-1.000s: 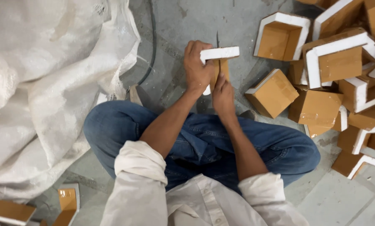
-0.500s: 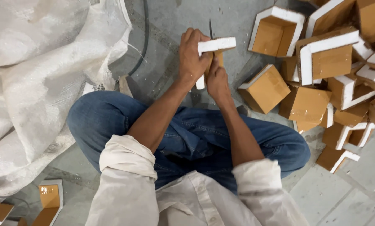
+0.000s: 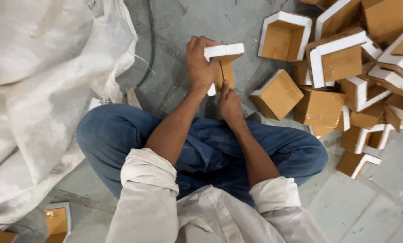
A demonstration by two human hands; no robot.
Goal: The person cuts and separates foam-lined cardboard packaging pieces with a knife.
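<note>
White sack (image 3: 39, 90) at the person's left, cut off by the frame. Corner-piece pile (image 3: 363, 81) runs off at the right. Left hand (image 3: 201, 65), fingers closed around a white-and-tan foam corner piece (image 3: 224, 60) above the knees. Right hand (image 3: 230, 103) pinches its lower edge; tool, if any, indistinct.

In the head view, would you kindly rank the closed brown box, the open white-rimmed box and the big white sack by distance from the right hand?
From the right hand:
1. Closed brown box, just to its right.
2. Open white-rimmed box, farther up and right.
3. Big white sack, far left.
</note>
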